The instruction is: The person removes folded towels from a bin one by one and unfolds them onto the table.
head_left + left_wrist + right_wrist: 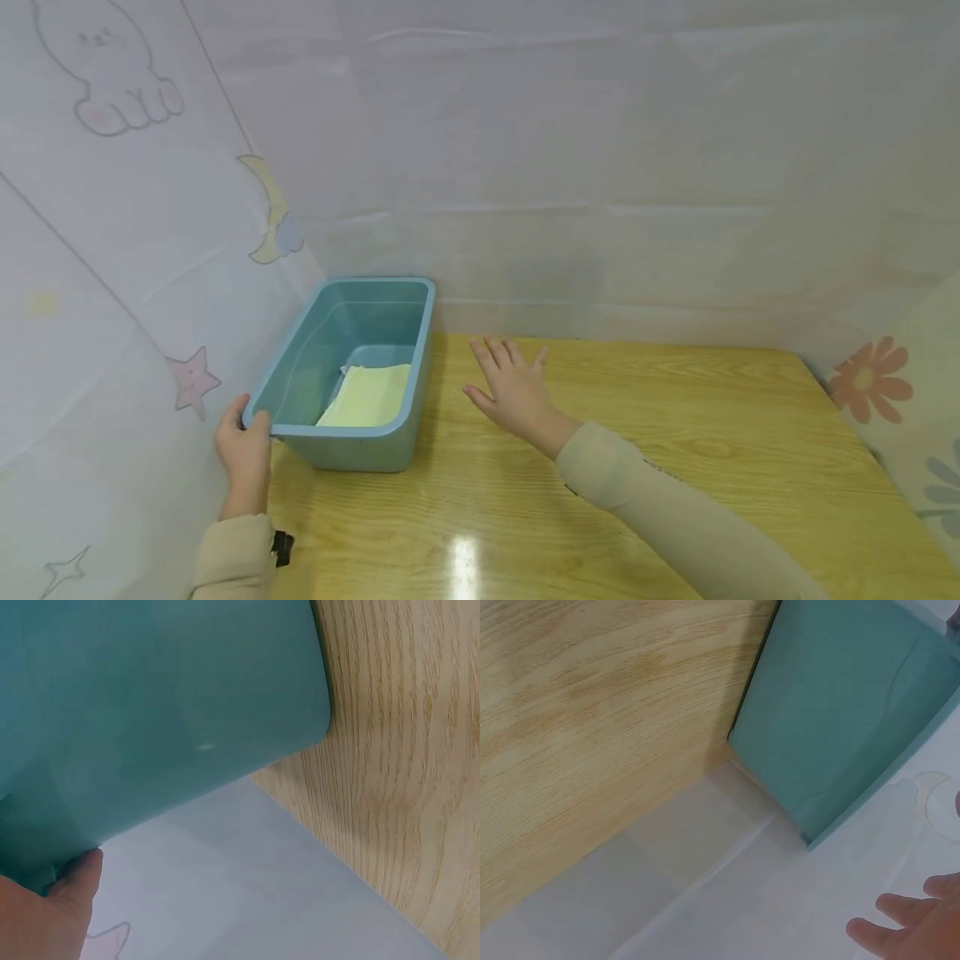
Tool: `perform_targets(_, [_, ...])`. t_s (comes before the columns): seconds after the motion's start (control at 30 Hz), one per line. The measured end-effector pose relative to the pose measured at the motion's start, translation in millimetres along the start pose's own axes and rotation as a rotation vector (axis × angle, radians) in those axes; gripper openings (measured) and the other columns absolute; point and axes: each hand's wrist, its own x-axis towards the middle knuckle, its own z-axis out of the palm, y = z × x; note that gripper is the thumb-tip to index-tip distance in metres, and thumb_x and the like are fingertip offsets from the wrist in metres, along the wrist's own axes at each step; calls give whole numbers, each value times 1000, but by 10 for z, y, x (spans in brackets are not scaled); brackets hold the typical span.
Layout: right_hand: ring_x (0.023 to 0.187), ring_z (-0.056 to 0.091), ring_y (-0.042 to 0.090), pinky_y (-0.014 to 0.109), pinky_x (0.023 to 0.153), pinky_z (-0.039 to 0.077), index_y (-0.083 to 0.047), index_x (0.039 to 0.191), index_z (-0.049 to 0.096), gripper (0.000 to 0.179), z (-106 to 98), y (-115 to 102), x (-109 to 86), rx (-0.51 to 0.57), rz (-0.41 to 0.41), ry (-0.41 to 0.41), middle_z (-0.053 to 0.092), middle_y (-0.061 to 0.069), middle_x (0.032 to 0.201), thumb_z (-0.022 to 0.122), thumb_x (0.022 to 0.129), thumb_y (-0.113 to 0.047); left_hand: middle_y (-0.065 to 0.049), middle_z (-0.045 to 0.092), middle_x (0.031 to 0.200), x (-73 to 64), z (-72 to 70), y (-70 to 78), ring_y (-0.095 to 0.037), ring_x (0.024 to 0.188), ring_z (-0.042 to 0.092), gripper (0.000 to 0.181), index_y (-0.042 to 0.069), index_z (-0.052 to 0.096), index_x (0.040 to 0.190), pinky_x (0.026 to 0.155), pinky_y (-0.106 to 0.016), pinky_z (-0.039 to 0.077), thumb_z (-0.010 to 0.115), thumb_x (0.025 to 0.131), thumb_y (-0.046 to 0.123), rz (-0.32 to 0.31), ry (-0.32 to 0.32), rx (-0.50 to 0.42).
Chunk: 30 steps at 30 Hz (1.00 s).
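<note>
A blue-green plastic bin (352, 454) stands upright at the left of the wooden table, by the corner of the cloth walls. Inside it lies a pale yellow folded cloth or sheet (369, 396); its exact kind I cannot tell. My left hand (246, 454) grips the bin's near left corner by the rim, thumb on top. In the left wrist view, part of that hand (52, 915) shows below the bin's side (172, 712). To the right of the bin, apart from it, my right hand (517, 396) is held with fingers spread and holds nothing.
The wooden table (675, 450) stretches to the right of the bin. A pale cloth wall (525, 167) runs along the back, and another with printed figures (112, 250) closes in the left side. At the far right hangs a cloth with a printed flower (870, 379).
</note>
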Motion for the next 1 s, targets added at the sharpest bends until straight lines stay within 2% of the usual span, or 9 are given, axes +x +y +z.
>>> perform_targets(0.13, [134, 36, 43, 81, 94, 19, -10, 151, 34, 68, -21, -29, 2, 4, -8, -9, 38, 17, 150, 56, 97, -45, -19, 29, 154, 21, -49, 26, -28, 141, 25, 55, -3, 32, 148, 114, -36, 26, 45, 96, 5, -1, -36, -26])
perform_targets(0.23, [133, 36, 43, 81, 94, 21, -9, 150, 35, 67, -35, -44, 3, 18, -14, 10, 39, 17, 149, 58, 96, -43, -15, 28, 155, 84, -83, 49, -25, 143, 24, 54, 0, 31, 150, 113, -31, 27, 47, 99, 7, -11, -98, -44])
perform_targets(0.43, [134, 36, 42, 81, 94, 21, -11, 151, 34, 68, -36, -44, 2, 1, -21, 11, 39, 16, 149, 57, 96, -44, -8, 26, 157, 185, -91, 60, -19, 144, 22, 55, 4, 31, 150, 111, -25, 25, 47, 98, -1, -56, -171, -82])
perform_targets(0.57, [134, 36, 43, 81, 94, 20, -11, 152, 33, 68, -12, -39, 10, -7, -31, 6, 38, 17, 150, 56, 97, -44, -5, 27, 156, 175, -75, 70, -16, 144, 21, 55, 4, 33, 149, 112, -24, 23, 43, 96, -7, -49, -172, -99])
perform_targets(0.7, [134, 36, 43, 81, 94, 20, -10, 151, 34, 68, -2, -54, 19, -5, -38, 7, 39, 18, 149, 57, 96, -43, -7, 29, 155, 134, -56, 87, -17, 143, 22, 53, 2, 36, 147, 111, -23, 23, 42, 95, -8, -22, -172, -85])
perform_targets(1.0, [137, 33, 41, 78, 97, 23, -13, 152, 30, 68, -39, -178, 98, -31, -54, -49, 35, 15, 152, 52, 98, -46, -8, 28, 155, 28, -42, 78, -16, 144, 20, 53, 1, 36, 147, 113, -25, 21, 42, 95, -10, -12, -173, -78])
